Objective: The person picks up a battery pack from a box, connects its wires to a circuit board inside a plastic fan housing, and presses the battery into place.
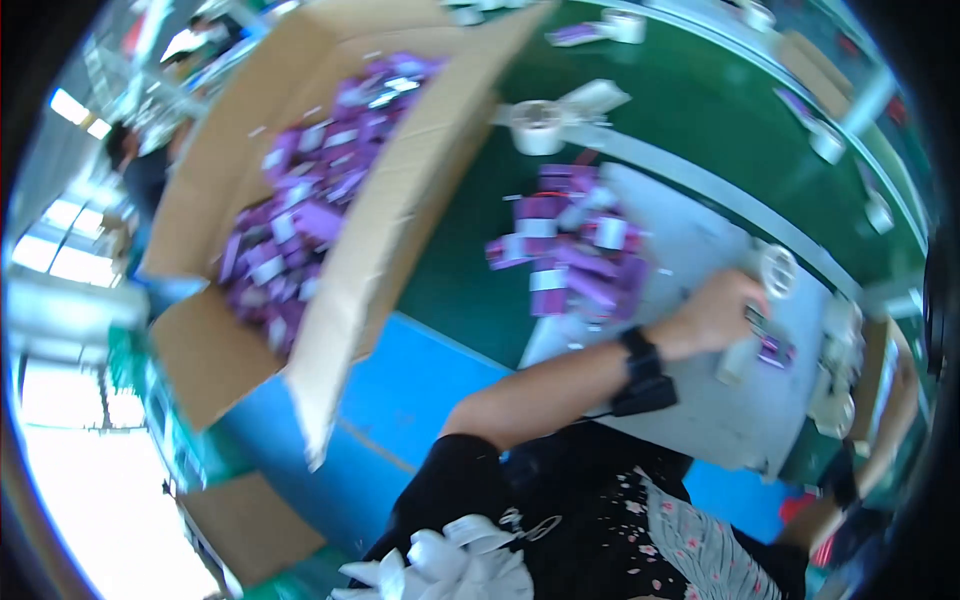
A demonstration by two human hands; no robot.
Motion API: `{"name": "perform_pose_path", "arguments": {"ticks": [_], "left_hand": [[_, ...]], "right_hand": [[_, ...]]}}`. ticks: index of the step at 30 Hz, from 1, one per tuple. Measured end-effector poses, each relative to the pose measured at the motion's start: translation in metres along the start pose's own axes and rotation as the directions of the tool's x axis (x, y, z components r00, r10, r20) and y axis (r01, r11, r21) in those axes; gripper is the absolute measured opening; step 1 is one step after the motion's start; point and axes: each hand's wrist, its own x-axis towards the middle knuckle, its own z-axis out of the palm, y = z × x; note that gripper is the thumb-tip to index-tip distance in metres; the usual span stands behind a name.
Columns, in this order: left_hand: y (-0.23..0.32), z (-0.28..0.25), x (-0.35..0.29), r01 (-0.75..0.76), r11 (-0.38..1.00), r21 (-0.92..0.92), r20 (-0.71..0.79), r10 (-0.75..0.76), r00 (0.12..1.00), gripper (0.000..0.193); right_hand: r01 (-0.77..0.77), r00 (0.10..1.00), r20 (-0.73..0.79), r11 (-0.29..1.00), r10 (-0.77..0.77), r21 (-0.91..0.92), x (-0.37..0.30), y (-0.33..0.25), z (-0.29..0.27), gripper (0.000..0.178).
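Observation:
My left hand, with a black band on its wrist, is closed over the grey board. A small dark-and-light piece shows at its fingers, but I cannot make out what it is. Just beyond the fingers is a white roll. Beside the hand lie a pale strip and a small purple piece. My right hand is at the far right, by a small cardboard box; its fingers are blurred. A heap of purple pieces with white labels lies on the board's left part.
A large open carton full of similar purple pieces stands at left. Another white roll sits on the green table behind the heap. Clear plastic-looking items lie near the right box. People are in the left background.

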Motion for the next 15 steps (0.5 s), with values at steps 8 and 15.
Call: {"name": "perform_pose_path", "arguments": {"ticks": [8,15], "left_hand": [[-0.005,-0.002,-0.005,-0.107,0.990,0.094,-0.078,0.115,0.990,0.020],[-0.003,-0.005,0.001,-0.175,0.977,0.126,-0.022,0.179,0.984,0.022]], "right_hand": [[0.299,0.819,0.384,0.888,-0.427,0.350,-0.042,-0.241,0.072,0.056],[-0.147,0.648,0.701,0.855,-0.296,0.497,-0.030,-0.188,0.075,0.058]]}}
